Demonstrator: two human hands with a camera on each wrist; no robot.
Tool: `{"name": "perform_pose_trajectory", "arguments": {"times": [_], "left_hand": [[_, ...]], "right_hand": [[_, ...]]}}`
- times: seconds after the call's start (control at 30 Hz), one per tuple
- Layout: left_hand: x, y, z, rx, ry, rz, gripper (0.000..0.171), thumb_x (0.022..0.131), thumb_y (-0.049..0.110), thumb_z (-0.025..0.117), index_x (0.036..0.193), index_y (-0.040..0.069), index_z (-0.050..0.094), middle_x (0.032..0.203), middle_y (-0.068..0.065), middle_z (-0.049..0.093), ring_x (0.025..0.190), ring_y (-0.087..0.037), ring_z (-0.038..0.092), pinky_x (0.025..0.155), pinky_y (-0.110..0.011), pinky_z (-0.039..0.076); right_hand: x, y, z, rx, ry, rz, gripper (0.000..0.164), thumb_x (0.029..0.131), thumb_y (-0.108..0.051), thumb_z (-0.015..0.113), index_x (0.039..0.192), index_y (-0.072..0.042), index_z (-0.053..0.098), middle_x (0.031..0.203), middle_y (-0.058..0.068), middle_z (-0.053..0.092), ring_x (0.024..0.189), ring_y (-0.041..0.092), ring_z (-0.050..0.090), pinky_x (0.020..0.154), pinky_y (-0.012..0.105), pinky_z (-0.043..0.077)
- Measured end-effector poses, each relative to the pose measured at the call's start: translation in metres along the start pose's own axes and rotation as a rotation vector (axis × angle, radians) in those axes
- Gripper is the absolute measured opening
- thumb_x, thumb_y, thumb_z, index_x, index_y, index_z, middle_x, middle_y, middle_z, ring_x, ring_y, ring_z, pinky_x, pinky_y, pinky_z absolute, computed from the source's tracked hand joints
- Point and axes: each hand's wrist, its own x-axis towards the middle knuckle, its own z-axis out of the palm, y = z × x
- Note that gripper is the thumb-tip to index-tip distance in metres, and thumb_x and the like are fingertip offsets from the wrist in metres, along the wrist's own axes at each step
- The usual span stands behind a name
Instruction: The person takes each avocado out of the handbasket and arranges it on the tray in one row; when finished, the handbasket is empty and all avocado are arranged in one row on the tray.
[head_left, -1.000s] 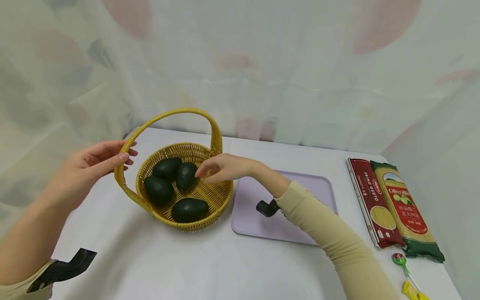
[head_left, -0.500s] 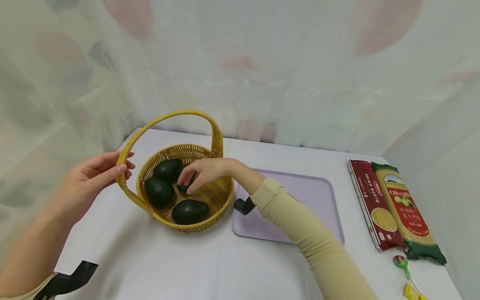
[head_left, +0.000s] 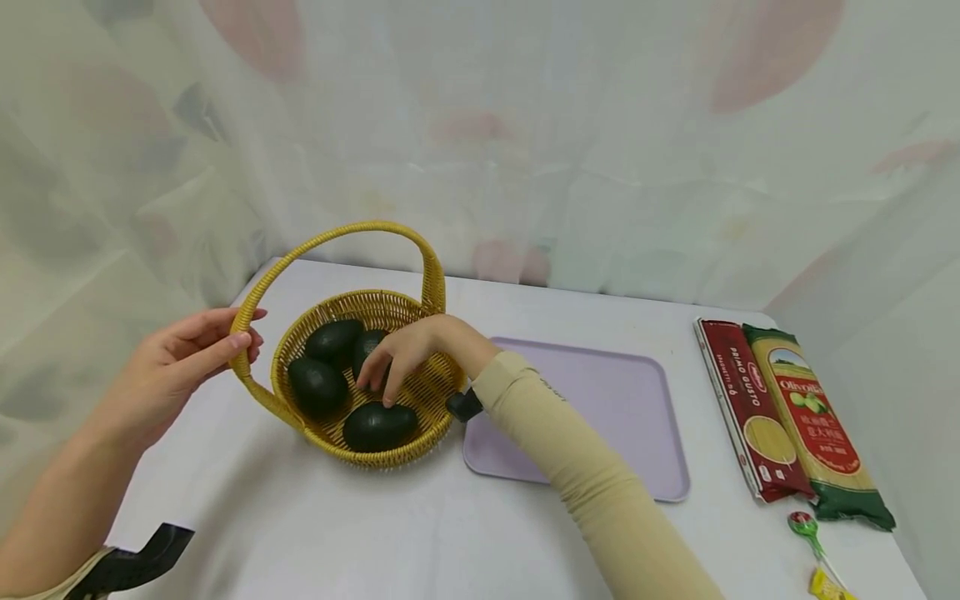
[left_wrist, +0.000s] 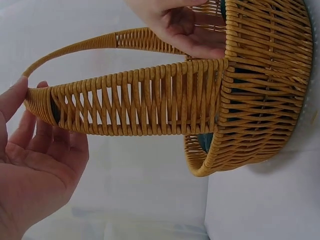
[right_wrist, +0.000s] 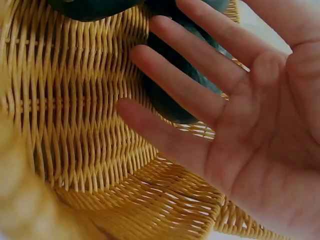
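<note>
A yellow wicker basket [head_left: 382, 457] with a tall hoop handle [head_left: 390, 226] stands on the white table at left. Its handle is pinched between the thumb and fingers of my left hand [head_left: 176, 358], as the left wrist view confirms. Several dark green avocados lie inside: one at the back left [head_left: 333, 340], one at the left [head_left: 318, 386], one at the front [head_left: 380, 427]. Another avocado [head_left: 367, 344] is partly covered by my right hand [head_left: 412, 348]. That hand reaches down into the basket, fingertips just above the front avocado; in the right wrist view its fingers are extended and grip nothing.
A pale purple tray [head_left: 600, 417] lies right of the basket, partly under the right forearm. At the far right are a red spaghetti pack [head_left: 753, 408] and a green-ended pasta bag [head_left: 817, 417]. A lollipop [head_left: 804, 525] and a yellow-wrapped sweet [head_left: 828, 585] lie nearer.
My right hand has moved left and toward me, from the basket's right side to over the front avocado. The left hand keeps hold of the handle, having slid slightly lower.
</note>
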Motion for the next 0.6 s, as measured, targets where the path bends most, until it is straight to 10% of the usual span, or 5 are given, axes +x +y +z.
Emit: {"name": "perform_pose_trajectory", "arguments": {"times": [0.6], "left_hand": [[-0.004,0.001,0.001,0.029,0.036,-0.048,0.028,0.096,-0.015,0.046,0.118,-0.006,0.060,0.094,-0.005,0.066,0.088,-0.015,0.060,0.083,-0.019,0.050]], "right_hand": [[0.017,-0.015,0.011,-0.030,-0.191,0.183,0.074,0.079,-0.024,0.082,0.142,-0.036,0.047,0.149,-0.012,0.038,0.133,0.001,0.036,0.092,0.032,0.050]]}}
